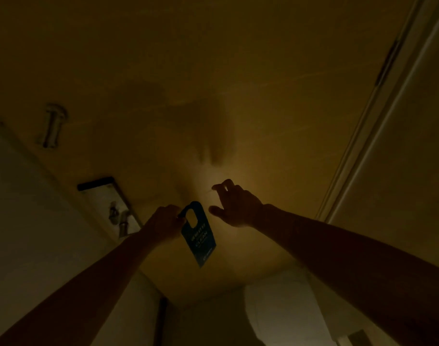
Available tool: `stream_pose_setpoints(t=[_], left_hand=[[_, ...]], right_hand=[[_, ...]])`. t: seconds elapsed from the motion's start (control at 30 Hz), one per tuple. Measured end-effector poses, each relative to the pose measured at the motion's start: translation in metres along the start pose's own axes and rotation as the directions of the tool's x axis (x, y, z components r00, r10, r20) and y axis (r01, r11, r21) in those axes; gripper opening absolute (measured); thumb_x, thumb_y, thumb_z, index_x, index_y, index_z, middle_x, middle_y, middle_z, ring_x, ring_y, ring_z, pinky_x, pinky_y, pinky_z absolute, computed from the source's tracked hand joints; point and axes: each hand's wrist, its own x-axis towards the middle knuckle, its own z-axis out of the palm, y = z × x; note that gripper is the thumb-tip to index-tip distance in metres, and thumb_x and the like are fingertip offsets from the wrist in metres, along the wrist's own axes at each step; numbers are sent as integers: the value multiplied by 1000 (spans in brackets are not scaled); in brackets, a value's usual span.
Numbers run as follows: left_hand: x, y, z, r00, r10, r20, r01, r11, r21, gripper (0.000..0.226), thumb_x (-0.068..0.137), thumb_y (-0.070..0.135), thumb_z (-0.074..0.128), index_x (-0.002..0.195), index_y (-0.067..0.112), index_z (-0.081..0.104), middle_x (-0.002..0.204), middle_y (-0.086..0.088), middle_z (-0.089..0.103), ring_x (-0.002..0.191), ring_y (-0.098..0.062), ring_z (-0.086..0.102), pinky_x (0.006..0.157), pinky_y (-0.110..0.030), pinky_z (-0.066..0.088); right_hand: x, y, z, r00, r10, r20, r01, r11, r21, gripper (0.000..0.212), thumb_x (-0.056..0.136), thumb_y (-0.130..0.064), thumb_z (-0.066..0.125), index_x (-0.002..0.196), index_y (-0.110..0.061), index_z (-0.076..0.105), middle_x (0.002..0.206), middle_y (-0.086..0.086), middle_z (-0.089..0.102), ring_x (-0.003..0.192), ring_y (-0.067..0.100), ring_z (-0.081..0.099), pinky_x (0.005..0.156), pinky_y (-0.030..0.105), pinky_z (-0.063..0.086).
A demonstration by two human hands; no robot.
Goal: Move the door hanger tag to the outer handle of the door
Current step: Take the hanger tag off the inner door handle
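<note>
The scene is dim. My left hand pinches the top loop of a dark blue door hanger tag with the word CLEAN printed on it; the tag dangles tilted in front of the wooden door. My right hand hovers just right of the tag, fingers spread and curled, holding nothing. To the left of my left hand sits a lock plate on the door's edge, with a metal handle sticking out.
A metal fitting is mounted on the door at upper left. A pale wall fills the left side and a door frame runs diagonally on the right. A pale rounded shape lies low in the middle.
</note>
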Motion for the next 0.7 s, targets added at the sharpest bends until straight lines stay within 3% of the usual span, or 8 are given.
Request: stream_pose_setpoints(t=[0.13,0.23,0.3,0.37,0.5,0.6,0.7], left_hand=[[-28,-6,-47,989,-55,-136,39,992,-117,24,94,26,51,100,8,64,88,-12,73,68,-22,70,65,-41,61],[-52,-15,-87,965,-123,-233,47,951,-306,12,93,25,57,96,14,60,73,-6,72,54,-13,70,50,-29,58],[-69,-19,-114,936,-178,-304,41,913,-407,16,92,21,58,89,5,60,72,-10,72,50,-11,70,42,-23,52],[-82,-18,-135,910,-203,-361,19,891,-454,21,91,19,59,84,-1,64,72,-14,73,51,-15,70,43,-26,54],[-120,-12,-168,864,-218,-454,-71,840,-539,14,91,18,62,79,11,62,79,-20,73,67,-30,73,55,-37,58],[-139,-8,-183,847,-216,-486,-137,794,-593,19,88,17,66,72,9,62,74,-21,70,67,-34,72,63,-43,60],[-153,-9,-194,816,-191,-545,-111,875,-472,27,88,33,64,76,9,69,60,-1,70,52,-10,69,47,-19,54]], right_hand=[[6,-40,-34,993,-111,-48,110,994,-12,72,99,-53,44,155,-16,18,156,17,23,128,36,47,98,49,49],[11,-78,-59,977,-209,-35,210,977,40,78,98,-55,46,158,-17,12,162,16,13,137,38,39,104,51,44],[13,-106,-72,960,-279,-3,278,959,60,86,96,-59,47,159,-17,6,165,15,6,144,38,30,111,52,38],[14,-132,-81,950,-311,21,309,949,56,91,95,-61,48,159,-15,3,166,16,8,147,38,26,114,52,35],[13,-182,-101,918,-395,-20,396,918,15,73,98,-49,51,154,-12,23,139,21,45,115,37,56,95,52,51],[12,-203,-112,907,-419,-42,418,908,-32,54,102,-37,48,146,-7,36,122,20,55,100,35,61,85,50,54],[11,-221,-116,889,-456,-38,455,890,-39,34,106,-24,41,129,-2,51,106,17,62,73,25,55,69,43,51]])
